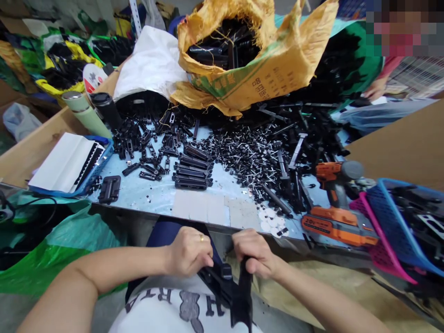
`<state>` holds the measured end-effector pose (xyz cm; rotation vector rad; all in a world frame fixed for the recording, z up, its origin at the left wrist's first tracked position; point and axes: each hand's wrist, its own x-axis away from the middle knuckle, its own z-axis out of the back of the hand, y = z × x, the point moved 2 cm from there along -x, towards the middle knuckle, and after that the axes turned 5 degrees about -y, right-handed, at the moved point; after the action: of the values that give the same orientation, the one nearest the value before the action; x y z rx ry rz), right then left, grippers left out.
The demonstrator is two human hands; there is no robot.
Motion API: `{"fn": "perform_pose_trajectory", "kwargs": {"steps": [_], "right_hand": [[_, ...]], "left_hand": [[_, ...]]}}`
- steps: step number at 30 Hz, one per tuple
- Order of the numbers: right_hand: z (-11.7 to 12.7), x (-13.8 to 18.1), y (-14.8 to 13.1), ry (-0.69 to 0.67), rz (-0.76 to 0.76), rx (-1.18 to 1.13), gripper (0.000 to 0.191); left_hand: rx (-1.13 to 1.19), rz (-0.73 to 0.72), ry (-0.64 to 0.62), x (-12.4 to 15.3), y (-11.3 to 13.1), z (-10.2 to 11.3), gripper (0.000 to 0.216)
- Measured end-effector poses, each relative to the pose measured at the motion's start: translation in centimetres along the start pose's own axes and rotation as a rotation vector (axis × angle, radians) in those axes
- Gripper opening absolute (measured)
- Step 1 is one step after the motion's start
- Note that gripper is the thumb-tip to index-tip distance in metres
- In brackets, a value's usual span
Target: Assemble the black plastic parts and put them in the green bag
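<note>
Both my hands are low, in front of my lap and below the table's front edge (194, 217). My left hand (190, 252), with a ring on one finger, is closed around the upper end of a black plastic part (222, 282). My right hand (255, 253) is closed in a fist on a second black plastic piece (244, 296) that hangs down against the first. The two pieces meet between my hands. On the light blue table above lie a neat stack of black plastic parts (192, 171) and a wide heap of small black screws (249, 157).
An orange cordless drill (338, 203) lies at the table's right, by pink and blue baskets (391, 222). A yellow sack (249, 55) of black parts stands at the back. Two flasks (92, 113) and a blue tray (69, 164) sit left. Another person's hand (374, 90) is at the far right.
</note>
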<state>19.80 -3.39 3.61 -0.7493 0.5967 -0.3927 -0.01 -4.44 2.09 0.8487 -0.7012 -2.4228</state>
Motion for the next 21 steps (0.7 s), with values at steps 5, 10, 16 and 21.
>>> {"fn": "perform_pose_trajectory", "kwargs": {"steps": [5, 10, 16, 21], "right_hand": [[-4.1, -1.1, 2.8, 0.259, -0.122, -0.296, 0.054], [-3.3, -1.3, 7.3, 0.175, -0.509, 0.083, 0.063], [-1.7, -4.3, 6.5, -0.197, -0.479, 0.798, 0.063], [-2.5, -6.2, 5.9, -0.345, -0.238, 0.913, 0.047]], "left_hand": [[0.057, 0.145, 0.083, 0.3, -0.6, 0.6, 0.055], [-0.269, 0.516, -0.162, 0.2, -5.5, 1.6, 0.055], [-0.631, 0.737, -0.314, -0.5, -7.7, 1.7, 0.062], [-0.609, 0.716, -0.323, -1.0, -7.2, 1.5, 0.060]]}}
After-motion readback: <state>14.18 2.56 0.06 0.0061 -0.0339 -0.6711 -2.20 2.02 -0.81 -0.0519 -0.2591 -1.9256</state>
